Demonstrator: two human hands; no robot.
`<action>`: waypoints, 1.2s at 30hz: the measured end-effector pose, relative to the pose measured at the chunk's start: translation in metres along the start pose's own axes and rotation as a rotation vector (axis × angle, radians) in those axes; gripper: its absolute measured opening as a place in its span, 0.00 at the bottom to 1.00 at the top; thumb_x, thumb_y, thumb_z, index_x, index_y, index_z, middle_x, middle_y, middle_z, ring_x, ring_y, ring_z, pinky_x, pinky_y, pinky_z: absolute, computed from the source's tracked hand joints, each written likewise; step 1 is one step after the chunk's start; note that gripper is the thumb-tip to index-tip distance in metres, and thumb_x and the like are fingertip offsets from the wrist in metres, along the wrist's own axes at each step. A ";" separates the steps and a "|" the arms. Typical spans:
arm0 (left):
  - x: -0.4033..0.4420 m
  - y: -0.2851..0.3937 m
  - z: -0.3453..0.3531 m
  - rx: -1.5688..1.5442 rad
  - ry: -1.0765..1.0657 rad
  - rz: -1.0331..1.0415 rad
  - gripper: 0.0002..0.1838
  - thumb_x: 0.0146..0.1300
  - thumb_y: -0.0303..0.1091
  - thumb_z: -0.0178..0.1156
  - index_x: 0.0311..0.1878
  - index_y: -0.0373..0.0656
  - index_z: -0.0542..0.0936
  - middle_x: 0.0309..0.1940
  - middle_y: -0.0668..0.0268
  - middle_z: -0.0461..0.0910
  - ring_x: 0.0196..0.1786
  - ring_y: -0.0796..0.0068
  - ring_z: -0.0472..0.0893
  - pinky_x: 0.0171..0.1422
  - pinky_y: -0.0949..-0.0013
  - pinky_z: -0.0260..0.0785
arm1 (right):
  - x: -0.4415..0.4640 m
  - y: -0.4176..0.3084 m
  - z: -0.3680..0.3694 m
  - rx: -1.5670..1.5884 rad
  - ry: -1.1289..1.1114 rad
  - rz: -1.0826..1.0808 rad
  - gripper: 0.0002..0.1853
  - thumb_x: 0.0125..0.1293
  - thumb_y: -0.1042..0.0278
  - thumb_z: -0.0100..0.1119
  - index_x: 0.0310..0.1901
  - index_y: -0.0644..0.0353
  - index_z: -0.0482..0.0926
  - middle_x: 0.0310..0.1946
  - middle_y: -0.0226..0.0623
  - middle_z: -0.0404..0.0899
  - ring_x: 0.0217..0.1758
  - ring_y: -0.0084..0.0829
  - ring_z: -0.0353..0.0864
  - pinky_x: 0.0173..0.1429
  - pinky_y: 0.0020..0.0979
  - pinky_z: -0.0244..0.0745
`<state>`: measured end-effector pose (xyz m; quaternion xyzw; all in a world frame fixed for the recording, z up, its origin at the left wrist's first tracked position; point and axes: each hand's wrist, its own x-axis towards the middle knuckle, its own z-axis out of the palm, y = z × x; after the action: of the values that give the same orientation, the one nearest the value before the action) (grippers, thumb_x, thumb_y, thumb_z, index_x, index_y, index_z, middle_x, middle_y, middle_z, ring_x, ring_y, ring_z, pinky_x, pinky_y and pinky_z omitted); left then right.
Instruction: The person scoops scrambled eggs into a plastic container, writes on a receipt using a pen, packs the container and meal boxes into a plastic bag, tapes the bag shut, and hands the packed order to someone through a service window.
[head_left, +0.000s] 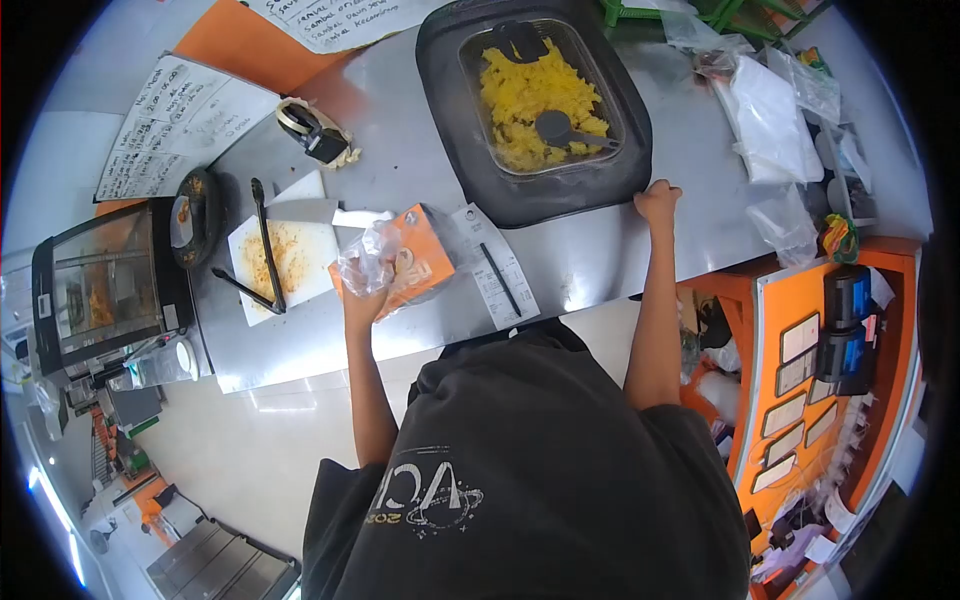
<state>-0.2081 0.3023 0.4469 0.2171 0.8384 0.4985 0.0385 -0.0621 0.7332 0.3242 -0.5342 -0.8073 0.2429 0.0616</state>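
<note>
My left hand (367, 283), loosely covered by clear plastic, is closed at the near left side of an orange box (425, 250) with white lettering. The plastic blurs its fingers. At the near right corner of a large black tub (540, 205), my right hand (657, 203) is closed on the rim. Inside the tub a clear-walled container holds yellow rice (540, 90). A dark rice paddle (570, 133) lies on the rice, and another dark utensil (520, 42) rests at the far end. Beside the box lies a printed slip (505, 285) with a black pen (500, 278) on it.
Black tongs (268, 250) lie on a stained white cutting board (243, 240) at the left. A tape dispenser (312, 130) stands behind it, and a glass display case (105, 280) is further left. Plastic bags (765, 120) occupy the right side, above an orange shelf unit (790, 400).
</note>
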 end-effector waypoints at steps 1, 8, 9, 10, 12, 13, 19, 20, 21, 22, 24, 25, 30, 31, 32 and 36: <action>-0.003 -0.005 -0.001 0.037 0.010 -0.003 0.08 0.58 0.35 0.56 0.33 0.40 0.74 0.23 0.67 0.73 0.27 0.77 0.73 0.30 0.71 0.64 | -0.012 -0.009 -0.006 0.070 0.070 0.017 0.16 0.51 0.73 0.55 0.43 0.66 0.70 0.50 0.55 0.60 0.46 0.52 0.72 0.49 0.42 0.69; -0.003 0.003 0.000 0.046 0.023 0.006 0.17 0.53 0.38 0.61 0.43 0.39 0.72 0.36 0.60 0.73 0.37 0.66 0.75 0.39 0.64 0.67 | -0.045 -0.138 -0.067 0.310 0.407 -0.575 0.18 0.54 0.62 0.57 0.45 0.61 0.72 0.43 0.48 0.69 0.47 0.48 0.70 0.50 0.42 0.66; -0.002 0.003 0.002 0.046 0.026 0.006 0.18 0.52 0.38 0.61 0.44 0.39 0.72 0.38 0.59 0.73 0.39 0.64 0.74 0.41 0.63 0.67 | -0.036 -0.163 -0.070 0.385 0.395 -0.684 0.20 0.55 0.58 0.58 0.46 0.61 0.73 0.42 0.47 0.71 0.47 0.48 0.70 0.50 0.42 0.66; -0.002 0.002 0.002 0.047 0.030 0.006 0.19 0.52 0.37 0.62 0.45 0.39 0.72 0.39 0.58 0.72 0.40 0.63 0.74 0.43 0.61 0.67 | -0.030 -0.188 -0.068 0.282 0.391 -0.739 0.22 0.55 0.54 0.58 0.46 0.61 0.73 0.43 0.46 0.72 0.48 0.47 0.70 0.50 0.43 0.66; -0.004 -0.006 -0.002 0.264 -0.003 0.067 0.22 0.50 0.37 0.63 0.48 0.39 0.71 0.43 0.55 0.72 0.45 0.58 0.73 0.48 0.58 0.66 | -0.023 -0.230 -0.057 0.006 0.372 -0.770 0.26 0.56 0.47 0.56 0.46 0.63 0.74 0.44 0.44 0.72 0.49 0.45 0.69 0.50 0.45 0.66; -0.005 -0.011 -0.002 0.245 0.004 0.096 0.23 0.50 0.37 0.63 0.48 0.39 0.70 0.43 0.55 0.72 0.46 0.59 0.73 0.49 0.58 0.66 | -0.020 -0.244 -0.049 -0.166 0.357 -0.742 0.28 0.57 0.44 0.55 0.46 0.63 0.74 0.43 0.42 0.72 0.49 0.44 0.70 0.51 0.45 0.66; -0.008 0.007 -0.002 0.042 -0.053 -0.036 0.25 0.50 0.36 0.62 0.51 0.38 0.68 0.45 0.54 0.70 0.49 0.61 0.72 0.53 0.62 0.64 | -0.001 -0.264 -0.040 -0.326 0.300 -0.665 0.21 0.59 0.54 0.55 0.42 0.68 0.75 0.42 0.42 0.74 0.51 0.41 0.68 0.49 0.45 0.66; -0.009 0.003 -0.002 0.033 -0.049 -0.034 0.26 0.49 0.34 0.63 0.51 0.37 0.69 0.45 0.55 0.72 0.48 0.62 0.73 0.53 0.63 0.65 | 0.000 -0.266 -0.037 -0.383 0.281 -0.684 0.20 0.59 0.56 0.54 0.42 0.68 0.75 0.41 0.43 0.75 0.51 0.41 0.68 0.49 0.45 0.67; -0.009 -0.002 -0.001 0.025 -0.044 -0.033 0.26 0.47 0.32 0.64 0.50 0.36 0.69 0.44 0.56 0.73 0.47 0.63 0.74 0.52 0.64 0.65 | 0.000 -0.268 -0.034 -0.439 0.261 -0.703 0.19 0.60 0.58 0.53 0.42 0.69 0.75 0.41 0.43 0.75 0.51 0.42 0.68 0.49 0.44 0.67; -0.008 -0.003 0.000 0.018 -0.038 -0.028 0.27 0.45 0.31 0.65 0.50 0.35 0.69 0.43 0.56 0.75 0.47 0.65 0.75 0.52 0.65 0.66 | 0.004 -0.269 -0.030 -0.492 0.244 -0.722 0.17 0.60 0.61 0.52 0.41 0.69 0.75 0.40 0.44 0.75 0.51 0.42 0.69 0.49 0.44 0.67; -0.006 -0.001 0.002 -0.087 -0.029 0.010 0.25 0.45 0.30 0.65 0.48 0.35 0.71 0.40 0.57 0.76 0.43 0.65 0.76 0.48 0.65 0.68 | 0.015 -0.266 -0.032 -0.362 0.244 -0.684 0.16 0.60 0.62 0.50 0.42 0.68 0.75 0.41 0.46 0.76 0.51 0.44 0.69 0.51 0.48 0.65; -0.003 0.001 0.003 -0.141 -0.024 0.035 0.24 0.45 0.30 0.65 0.47 0.34 0.71 0.38 0.57 0.77 0.41 0.65 0.77 0.46 0.66 0.69 | 0.019 -0.266 -0.035 -0.294 0.249 -0.666 0.16 0.59 0.63 0.49 0.43 0.67 0.75 0.41 0.47 0.76 0.51 0.45 0.69 0.52 0.51 0.64; -0.002 -0.007 0.003 -0.020 0.010 0.209 0.20 0.45 0.30 0.63 0.43 0.34 0.73 0.32 0.59 0.78 0.35 0.68 0.77 0.41 0.67 0.69 | 0.046 -0.265 -0.039 0.155 0.087 -0.249 0.18 0.57 0.58 0.47 0.43 0.61 0.76 0.44 0.45 0.76 0.53 0.45 0.68 0.56 0.56 0.51; -0.001 -0.006 0.003 -0.022 -0.001 0.191 0.20 0.45 0.30 0.63 0.43 0.34 0.73 0.32 0.59 0.78 0.35 0.69 0.77 0.40 0.67 0.69 | 0.048 -0.271 -0.045 0.186 0.106 -0.211 0.18 0.57 0.57 0.47 0.43 0.60 0.76 0.45 0.44 0.76 0.54 0.45 0.68 0.56 0.56 0.49; -0.001 -0.004 0.003 -0.105 -0.004 0.153 0.20 0.46 0.30 0.63 0.43 0.34 0.73 0.32 0.59 0.78 0.34 0.70 0.77 0.39 0.67 0.69 | 0.050 -0.274 -0.052 0.191 0.130 -0.238 0.19 0.57 0.55 0.48 0.42 0.60 0.77 0.45 0.43 0.76 0.54 0.45 0.68 0.56 0.54 0.49; 0.004 0.009 -0.001 -0.191 -0.080 0.100 0.19 0.46 0.30 0.62 0.43 0.34 0.73 0.31 0.61 0.78 0.33 0.70 0.77 0.38 0.67 0.69 | 0.047 -0.283 -0.095 0.155 0.118 -0.332 0.22 0.55 0.47 0.52 0.40 0.58 0.78 0.44 0.40 0.77 0.54 0.43 0.68 0.55 0.49 0.50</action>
<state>-0.2086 0.3070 0.4556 0.2738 0.7729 0.5685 0.0675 -0.2834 0.7185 0.5294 -0.4008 -0.8582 0.2590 0.1892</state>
